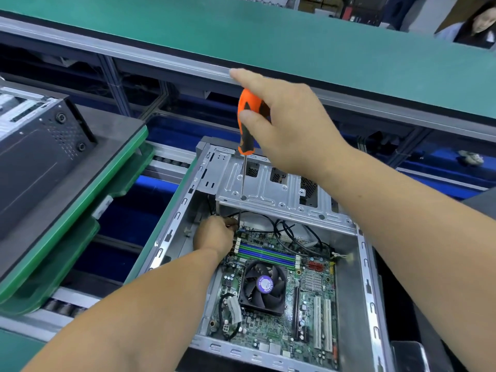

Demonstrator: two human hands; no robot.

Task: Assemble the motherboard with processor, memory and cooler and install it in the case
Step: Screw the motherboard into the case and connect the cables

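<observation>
Green conveyor shelving (268, 30) backs our open case (349, 304); inside lies the motherboard (308, 296). Our right hand (284, 122) grasps a screwdriver (247, 122); our left hand (214, 236) pinches cables (284, 229).

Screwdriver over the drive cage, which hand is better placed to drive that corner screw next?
Probably the right hand: it grips the screwdriver upright, its tip at a hole in the drive cage. The left hand is down inside the case at the motherboard corner.
</observation>
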